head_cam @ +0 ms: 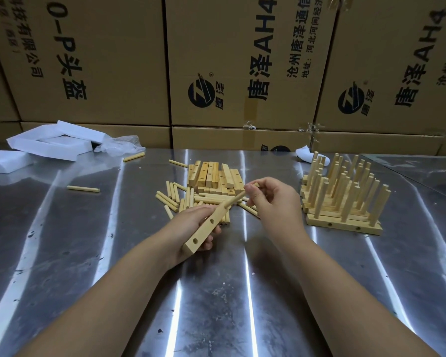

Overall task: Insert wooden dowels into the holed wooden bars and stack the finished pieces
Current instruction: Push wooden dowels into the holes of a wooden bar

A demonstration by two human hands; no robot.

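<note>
Bench, steel. Finished stack, right: dowels lean, a knock could topple it. Holed bar, centre, gripped by left hand. Dowel, pinched by right hand, tip at hole: angled entry may jam.

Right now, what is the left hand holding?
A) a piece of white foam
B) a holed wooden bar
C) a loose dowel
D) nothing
B: the left hand grips a holed wooden bar, while the right hand pinches a dowel at the bar's far end.
</note>
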